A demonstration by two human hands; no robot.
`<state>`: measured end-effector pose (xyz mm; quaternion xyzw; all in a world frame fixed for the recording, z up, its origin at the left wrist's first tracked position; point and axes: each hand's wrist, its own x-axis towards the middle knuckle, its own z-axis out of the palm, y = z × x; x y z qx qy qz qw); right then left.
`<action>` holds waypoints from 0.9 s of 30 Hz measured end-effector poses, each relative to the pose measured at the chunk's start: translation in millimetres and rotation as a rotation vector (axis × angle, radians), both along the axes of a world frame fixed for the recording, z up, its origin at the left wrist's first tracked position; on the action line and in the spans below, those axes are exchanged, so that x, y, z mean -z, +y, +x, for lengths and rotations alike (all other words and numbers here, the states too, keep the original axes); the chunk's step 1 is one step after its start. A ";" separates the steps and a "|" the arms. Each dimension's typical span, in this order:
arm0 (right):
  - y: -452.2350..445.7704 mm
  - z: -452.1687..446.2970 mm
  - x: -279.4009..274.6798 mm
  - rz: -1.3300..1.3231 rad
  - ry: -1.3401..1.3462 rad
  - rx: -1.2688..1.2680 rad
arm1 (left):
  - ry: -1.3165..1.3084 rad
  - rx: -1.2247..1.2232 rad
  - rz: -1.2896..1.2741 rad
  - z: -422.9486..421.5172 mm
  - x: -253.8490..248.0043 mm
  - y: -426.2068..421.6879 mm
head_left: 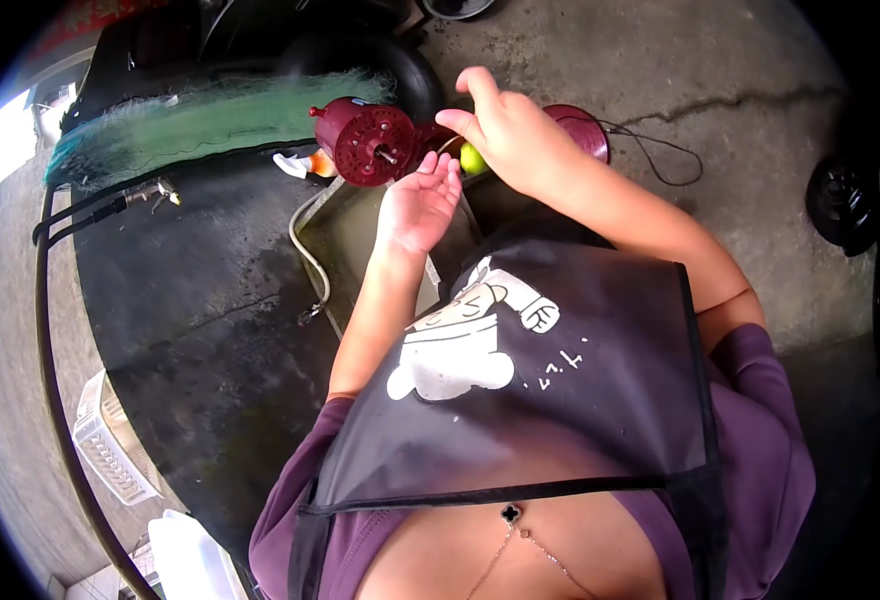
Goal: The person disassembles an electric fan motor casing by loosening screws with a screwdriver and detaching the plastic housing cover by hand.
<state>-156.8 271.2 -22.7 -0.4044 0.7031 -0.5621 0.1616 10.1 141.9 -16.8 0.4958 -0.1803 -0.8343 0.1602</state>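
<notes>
Just below a dark red motor housing (360, 145) with round vents and a metal shaft, my left hand (420, 208) is palm up, fingers loosely bent, with nothing visible in it. I cannot tell whether its fingertips touch the housing. My right hand (505, 130) is raised to the right of it, index finger bent and thumb apart, with no object visible between them. Close below the right hand sits a yellow-green round thing (472, 158), partly covered. Behind the right wrist is a red round cover (585, 132) with a thin dark cord looping from it.
A green mesh-like sheet (230, 115) with frayed threads lies at upper left. Near it are a white-and-orange spray nozzle (305, 164) and a hose-fed blow gun (165, 193). A pale hose (305, 240) curves beside a grey basin (345, 222). A white basket (110, 440) stands lower left.
</notes>
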 end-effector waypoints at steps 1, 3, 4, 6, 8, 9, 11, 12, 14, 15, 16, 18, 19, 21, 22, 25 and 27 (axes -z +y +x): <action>-5.4 5.8 9.0 -0.117 -0.090 -0.058 | 0.054 0.013 -0.033 0.4 5.5 -2.1; -14.5 8.5 36.4 -0.248 -0.010 -0.024 | 0.026 0.036 -0.140 -1.6 14.7 6.8; -10.8 1.9 52.3 -0.210 0.037 0.090 | 0.028 0.030 -0.124 8.0 21.2 8.7; 6.4 -29.7 68.4 -0.057 -0.071 0.193 | -0.167 0.047 -0.120 31.2 36.1 -1.7; 31.1 -61.6 75.4 -0.002 -0.112 0.284 | -0.193 0.009 -0.115 51.1 42.3 -6.9; 43.0 -78.6 77.0 0.014 -0.053 0.350 | -0.165 -0.029 -0.132 64.9 49.6 -11.5; 66.7 -104.8 70.8 0.072 -0.072 0.414 | -0.129 -0.050 -0.120 93.6 66.6 -6.7; 78.1 -114.5 64.6 0.132 -0.083 0.453 | -0.106 -0.033 -0.111 105.2 73.2 -2.7; 96.1 -122.2 62.7 0.158 -0.064 0.495 | -0.229 0.003 -0.044 131.6 96.7 8.9; 100.9 -122.8 65.4 0.157 -0.087 0.486 | -0.227 0.054 0.011 144.7 110.3 15.1; 102.3 -122.8 78.1 0.191 -0.064 0.459 | -0.227 0.090 0.067 158.7 122.9 24.0; 104.8 -126.9 121.0 0.326 0.046 0.418 | -0.267 -0.024 0.082 180.7 151.6 51.9; 100.6 -128.3 141.6 0.377 -0.002 0.346 | -0.284 -0.114 0.101 184.6 159.6 67.1; 89.1 -127.3 168.1 0.483 -0.080 0.169 | -0.325 -0.313 0.155 183.5 156.1 103.3; 78.0 -127.2 177.2 0.525 -0.134 0.090 | -0.328 -0.391 0.177 181.8 155.7 120.4; 44.4 -135.5 181.0 0.613 -0.104 -0.190 | -0.359 -0.599 0.102 169.3 161.2 170.1; 36.6 -146.4 183.1 0.746 0.060 -0.491 | -0.436 -0.736 0.059 160.8 174.6 207.0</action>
